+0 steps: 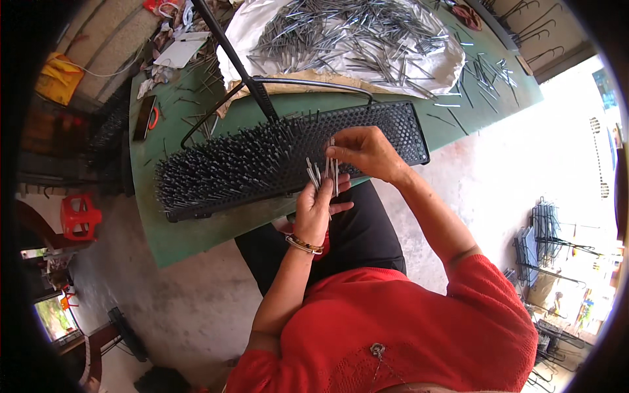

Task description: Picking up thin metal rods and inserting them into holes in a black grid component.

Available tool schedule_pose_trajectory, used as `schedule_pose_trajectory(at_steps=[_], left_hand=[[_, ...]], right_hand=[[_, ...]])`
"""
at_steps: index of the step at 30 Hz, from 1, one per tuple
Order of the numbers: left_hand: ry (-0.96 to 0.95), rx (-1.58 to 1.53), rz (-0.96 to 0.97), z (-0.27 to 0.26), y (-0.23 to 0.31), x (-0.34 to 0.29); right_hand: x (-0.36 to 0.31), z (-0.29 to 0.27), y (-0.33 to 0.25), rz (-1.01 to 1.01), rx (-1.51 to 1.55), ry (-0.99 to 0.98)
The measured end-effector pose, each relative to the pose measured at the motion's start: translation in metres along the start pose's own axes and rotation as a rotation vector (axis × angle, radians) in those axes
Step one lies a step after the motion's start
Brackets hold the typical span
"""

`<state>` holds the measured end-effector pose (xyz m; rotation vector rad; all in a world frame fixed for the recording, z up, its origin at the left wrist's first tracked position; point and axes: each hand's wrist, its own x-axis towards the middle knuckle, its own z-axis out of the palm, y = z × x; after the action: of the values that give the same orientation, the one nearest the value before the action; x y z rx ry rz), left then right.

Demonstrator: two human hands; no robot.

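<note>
My left hand (pixel 316 206) is closed round a small bunch of thin metal rods (pixel 313 173) that stick up past the thumb. Thumb and fingers of my right hand (pixel 367 152) pinch the upper end of a rod just above that bunch. Both hands are at the near edge of a long black perforated rack (pixel 386 124) with a bent-tube handle (pixel 262 98). Upright rods (pixel 219 164) stand packed in the holes of its left half and middle. The holes toward its right end show no rods.
The rack lies on a green table (pixel 164 242). Behind it a white sack (pixel 452 62) holds a heap of loose rods (pixel 347 39), with more scattered to the right. A dark phone (pixel 145 118) and orange-handled tool (pixel 154 118) lie at left. A red stool (pixel 80 216) stands on the floor.
</note>
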<state>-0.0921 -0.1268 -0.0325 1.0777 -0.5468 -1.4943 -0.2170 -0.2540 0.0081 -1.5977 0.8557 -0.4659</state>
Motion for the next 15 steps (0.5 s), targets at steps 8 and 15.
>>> schedule_pose_trajectory(at_steps=[8, 15], left_hand=[[-0.084, -0.097, -0.133, 0.004, 0.002, -0.006], [-0.087, -0.095, -0.192, 0.003, -0.003, -0.011]], right_hand=[[0.024, -0.020, -0.011, -0.373, -0.107, 0.440], [0.052, -0.025, 0.005, -0.591, -0.324, 0.419]])
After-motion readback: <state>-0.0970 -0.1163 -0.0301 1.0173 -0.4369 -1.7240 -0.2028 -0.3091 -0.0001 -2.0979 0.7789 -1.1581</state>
